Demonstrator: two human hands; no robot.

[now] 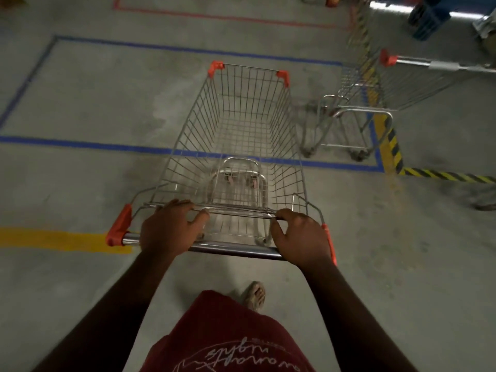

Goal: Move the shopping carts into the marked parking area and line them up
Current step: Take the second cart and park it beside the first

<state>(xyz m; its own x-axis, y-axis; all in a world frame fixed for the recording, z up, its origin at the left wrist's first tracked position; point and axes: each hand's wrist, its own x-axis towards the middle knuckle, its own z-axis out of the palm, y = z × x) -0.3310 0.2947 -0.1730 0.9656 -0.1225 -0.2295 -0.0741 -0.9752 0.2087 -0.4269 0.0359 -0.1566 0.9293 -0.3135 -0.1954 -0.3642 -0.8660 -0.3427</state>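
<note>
An empty wire shopping cart (241,124) with orange corner caps stands in front of me, its nose across the near blue line. My left hand (169,229) grips the left part of its chrome handle bar (236,251). My right hand (300,237) grips the right part of the same bar. A blue taped rectangle (80,144) marks an area on the concrete floor ahead. A second empty cart (375,98) stands at that rectangle's right end, its handle pointing right.
Yellow-and-black hazard tape (391,149) runs along the rectangle's right side and off to the right. A red taped outline (214,16) lies farther back. A yellow floor stripe (53,238) is at my left. Blue crates (429,17) sit at the top right.
</note>
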